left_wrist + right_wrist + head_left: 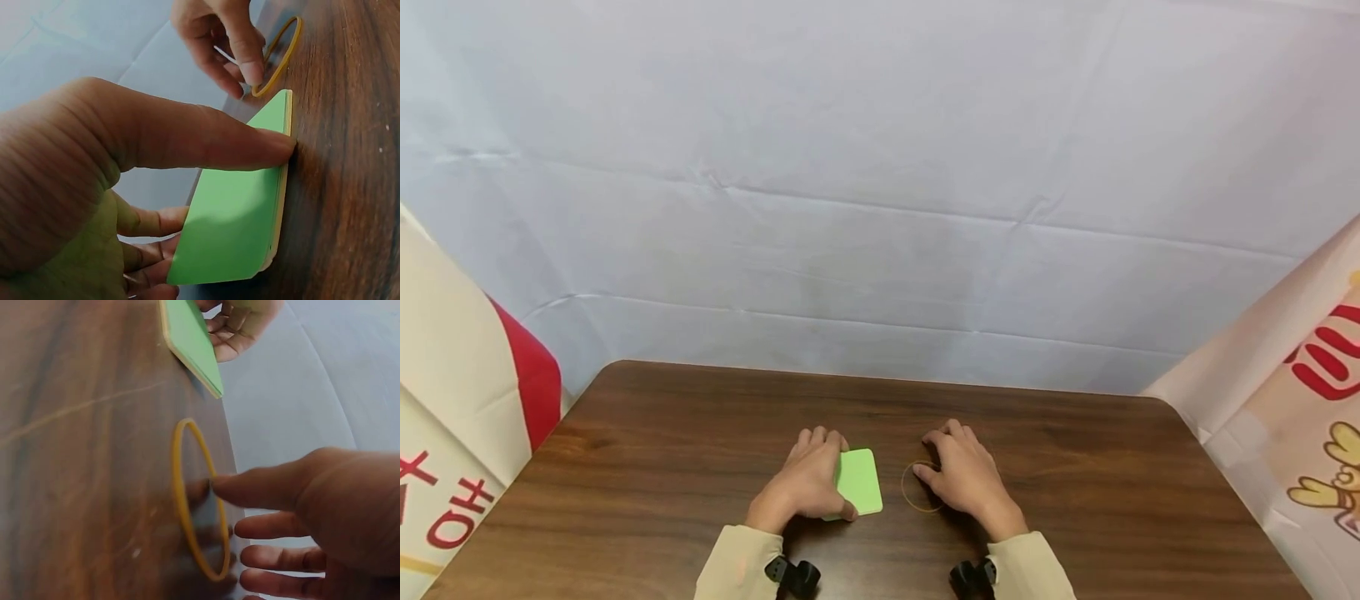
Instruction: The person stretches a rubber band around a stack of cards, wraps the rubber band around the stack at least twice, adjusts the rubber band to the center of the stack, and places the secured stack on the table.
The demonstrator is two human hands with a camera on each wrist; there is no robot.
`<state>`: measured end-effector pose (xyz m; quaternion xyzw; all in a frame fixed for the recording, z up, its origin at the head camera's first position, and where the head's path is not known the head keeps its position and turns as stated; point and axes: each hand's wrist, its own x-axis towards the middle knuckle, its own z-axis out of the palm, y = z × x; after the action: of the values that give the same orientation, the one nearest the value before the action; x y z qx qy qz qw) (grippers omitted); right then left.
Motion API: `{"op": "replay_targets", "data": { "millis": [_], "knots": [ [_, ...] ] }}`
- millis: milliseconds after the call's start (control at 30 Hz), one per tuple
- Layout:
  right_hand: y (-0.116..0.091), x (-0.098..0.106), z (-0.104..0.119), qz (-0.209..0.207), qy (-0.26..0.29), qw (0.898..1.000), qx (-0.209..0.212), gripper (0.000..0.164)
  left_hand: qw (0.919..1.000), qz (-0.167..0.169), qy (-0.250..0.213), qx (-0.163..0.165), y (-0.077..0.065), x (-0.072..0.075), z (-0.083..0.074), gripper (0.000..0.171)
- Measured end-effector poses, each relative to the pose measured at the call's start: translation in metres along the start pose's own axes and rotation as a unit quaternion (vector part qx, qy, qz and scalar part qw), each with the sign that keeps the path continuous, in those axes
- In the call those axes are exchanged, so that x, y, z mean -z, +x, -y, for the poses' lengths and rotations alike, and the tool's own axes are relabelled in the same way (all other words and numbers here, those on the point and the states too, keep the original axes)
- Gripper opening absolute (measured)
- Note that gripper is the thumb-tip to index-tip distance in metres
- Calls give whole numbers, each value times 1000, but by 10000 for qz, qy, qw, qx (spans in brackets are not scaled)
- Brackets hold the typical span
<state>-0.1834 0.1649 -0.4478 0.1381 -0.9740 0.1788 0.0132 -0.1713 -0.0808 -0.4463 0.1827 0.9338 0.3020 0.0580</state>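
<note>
A thin stack of green cards (859, 482) with rounded corners is gripped by my left hand (808, 479), its thumb (269, 150) along the near edge and the other fingers at the far side. To the right of the stack, a yellow rubber band (179, 487) forms a loop on the tabletop. My right hand (966, 475) is at the band's right side, its thumb tip (225, 487) at the band and its fingers loosely extended beyond. Whether the thumb presses on the band or only hovers there, I cannot tell.
Both hands are over a dark brown wooden table (700, 433) with rounded far corners. Behind it hangs a pale creased cloth (850, 208). Printed cloths stand along the left (460, 400) and right (1300, 425) sides. Black wrist cameras are strapped at both cuffs.
</note>
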Motion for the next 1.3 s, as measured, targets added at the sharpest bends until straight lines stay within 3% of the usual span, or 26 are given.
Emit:
{"op": "replay_targets", "data": {
  "millis": [200,633,933,1033,1133,1200,1300],
  "knots": [
    [1,1,4,-16,298,9993,-226,27,9998,-30,195,29,-2,-1,-5,81],
    [0,-1,5,164,658,9977,69,17,9992,81,-373,-142,-3,4,-6,78],
    [0,-1,6,101,602,9981,110,18,9984,-12,-527,-223,-1,10,-5,51],
    [0,-1,6,-194,443,9988,55,29,9982,-104,-573,-161,-1,11,-5,45],
    [1,-2,7,-338,316,9989,-8,54,9981,-250,-537,-152,0,11,-5,44],
    [1,-3,7,-148,263,9995,-62,69,9979,-355,-520,-152,1,11,-4,43],
    [1,-3,8,431,225,9987,-118,76,9969,-564,-521,-186,2,10,-2,42]
  ]
}}
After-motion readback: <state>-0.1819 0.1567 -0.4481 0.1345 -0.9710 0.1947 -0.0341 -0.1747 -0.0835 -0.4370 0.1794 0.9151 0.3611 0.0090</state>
